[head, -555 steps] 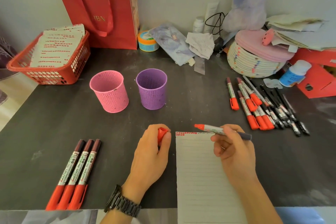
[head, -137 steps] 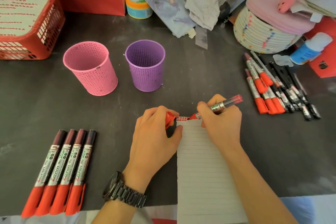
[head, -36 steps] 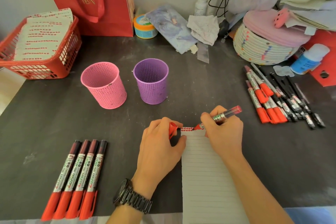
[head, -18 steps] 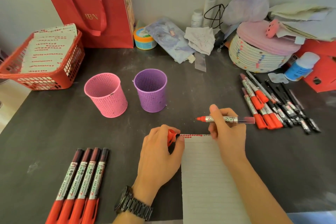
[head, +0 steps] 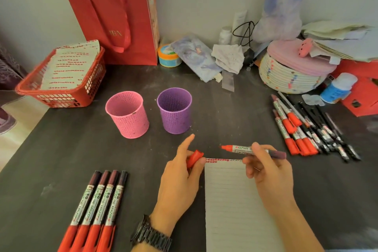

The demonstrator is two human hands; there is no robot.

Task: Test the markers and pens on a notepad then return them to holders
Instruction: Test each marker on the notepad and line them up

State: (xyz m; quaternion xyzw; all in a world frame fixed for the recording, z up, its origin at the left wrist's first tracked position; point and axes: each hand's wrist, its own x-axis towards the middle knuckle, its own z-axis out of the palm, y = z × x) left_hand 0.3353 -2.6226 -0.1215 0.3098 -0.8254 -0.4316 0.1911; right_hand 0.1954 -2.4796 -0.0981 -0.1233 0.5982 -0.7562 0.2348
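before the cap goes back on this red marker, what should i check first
1. Grip on red plastic cap by left hand: ok.
2. Hold on uncapped red-tipped marker by right hand: ok.
3. Marker tip faces the cap, apart from it: ok.
4. Test marks along the top of white lined notepad: ok.
5. Both pink mesh holder and purple mesh holder upright: ok.
6. Cap opening lined up with tip: cannot tell.

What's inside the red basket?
The red basket holds a stack of white paper sheets with rows of red marks. Anything under the top sheets is covered.
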